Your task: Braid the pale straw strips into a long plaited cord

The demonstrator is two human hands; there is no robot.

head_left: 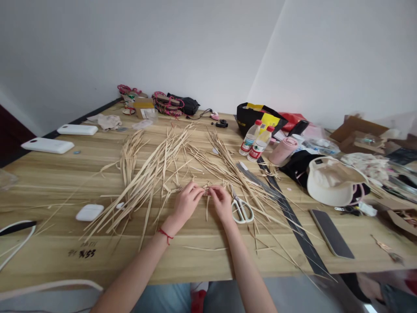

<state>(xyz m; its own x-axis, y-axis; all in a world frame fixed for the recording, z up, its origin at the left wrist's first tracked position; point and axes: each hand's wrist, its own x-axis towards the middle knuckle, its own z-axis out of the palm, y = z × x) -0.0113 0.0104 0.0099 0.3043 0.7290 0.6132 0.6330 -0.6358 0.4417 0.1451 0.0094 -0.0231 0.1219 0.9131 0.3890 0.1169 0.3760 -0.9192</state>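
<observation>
Near the middle of the wooden table, my left hand and my right hand come close together, thumbs and fingers pinched. Between them runs a narrow piece of straw strands, partly hidden by my fingers; its weave is too small to make out. Loose straw ends stick out around it. A large bundle of dry straw fans out beyond my left hand, and another straw bundle lies to the far right. White-handled scissors rest just right of my right hand, touching the straw.
Two water bottles, a pink tumbler and a white cap stand at the right. A phone lies nearer the front edge. On the left are a white earphone case and two white power banks.
</observation>
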